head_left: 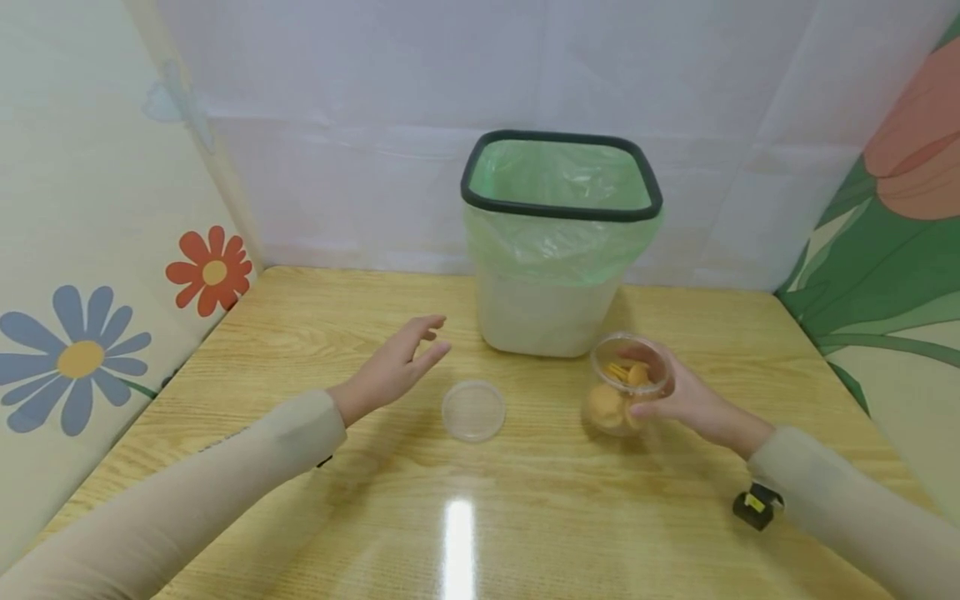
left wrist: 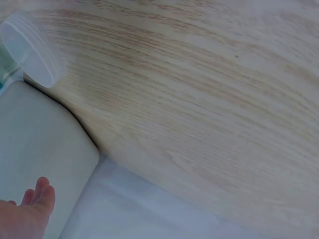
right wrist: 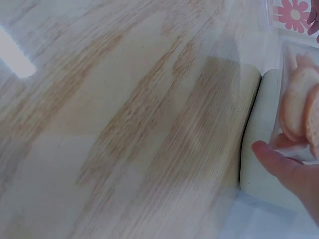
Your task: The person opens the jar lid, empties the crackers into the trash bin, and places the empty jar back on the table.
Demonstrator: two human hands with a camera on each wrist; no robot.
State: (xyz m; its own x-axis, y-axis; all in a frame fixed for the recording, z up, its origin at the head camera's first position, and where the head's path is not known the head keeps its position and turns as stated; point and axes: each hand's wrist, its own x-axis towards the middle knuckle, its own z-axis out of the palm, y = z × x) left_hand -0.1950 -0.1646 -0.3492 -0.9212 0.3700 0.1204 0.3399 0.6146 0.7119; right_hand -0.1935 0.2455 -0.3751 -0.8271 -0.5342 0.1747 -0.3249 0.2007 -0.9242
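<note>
Jar (head_left: 611, 402): within our right hand (head_left: 693, 406), cut off in the right-wrist view
Right hand: curled round it, partly hidden behind
Left hand (head_left: 392, 371): raised, fingers relaxed, empty
Lid (head_left: 474, 412): near our left hand

The lid (head_left: 474, 411) lies on the table (head_left: 375, 517), left of the jar (head_left: 617, 386) with snacks (head_left: 607, 406) in it; the bin (head_left: 543, 317) stands behind both

Bright colours around a wooden worktop (head_left: 390, 525)

A white sheet (head_left: 360, 200) hangs behind the far edge. Along the left edge, a cream panel (head_left: 67, 183) carries a blue flower (head_left: 81, 360) and, nearer the far corner, a red flower (head_left: 213, 272). Beyond the right edge: a pink tulip (head_left: 918, 150), green leaves (head_left: 892, 267).
</note>
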